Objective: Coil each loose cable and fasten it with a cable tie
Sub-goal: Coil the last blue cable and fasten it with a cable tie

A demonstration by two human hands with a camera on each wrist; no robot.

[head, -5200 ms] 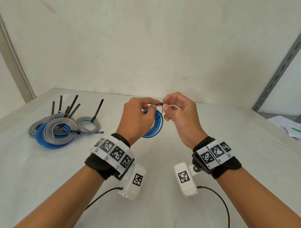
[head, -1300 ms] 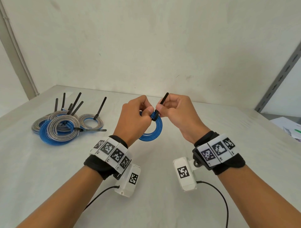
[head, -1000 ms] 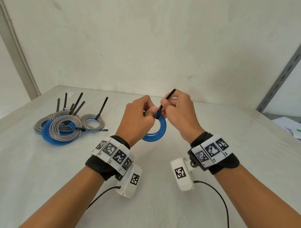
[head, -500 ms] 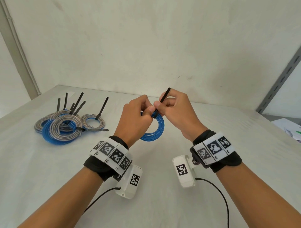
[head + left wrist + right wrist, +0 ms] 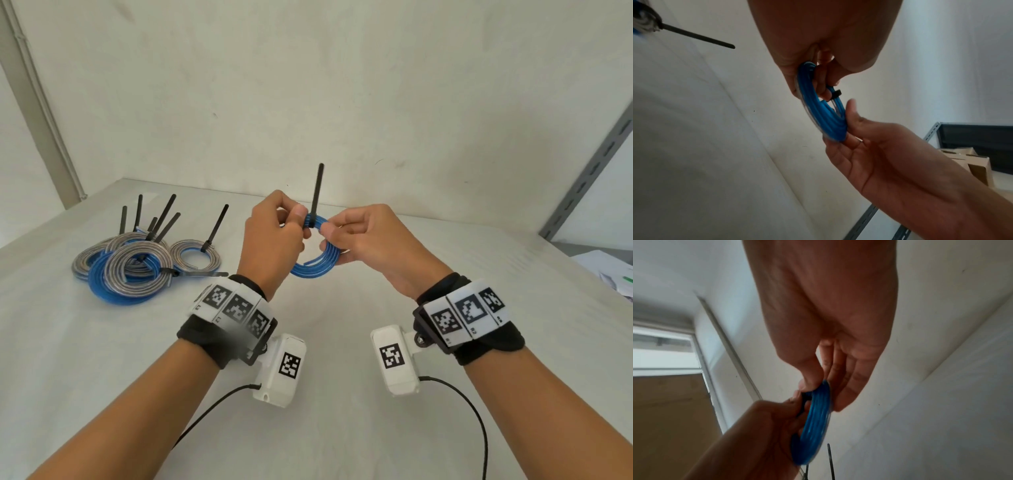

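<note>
I see my left hand (image 5: 270, 246) and right hand (image 5: 370, 240) raised above the white table (image 5: 342, 342), both pinching the small coiled blue plastic cable (image 5: 317, 265) between thumb and curled fingers. A black plastic cable tie (image 5: 317, 195) cinches the coil's top, its tail pointing straight up. Well to the left lies a pile of tied silver and blue coils (image 5: 137, 263).
</note>
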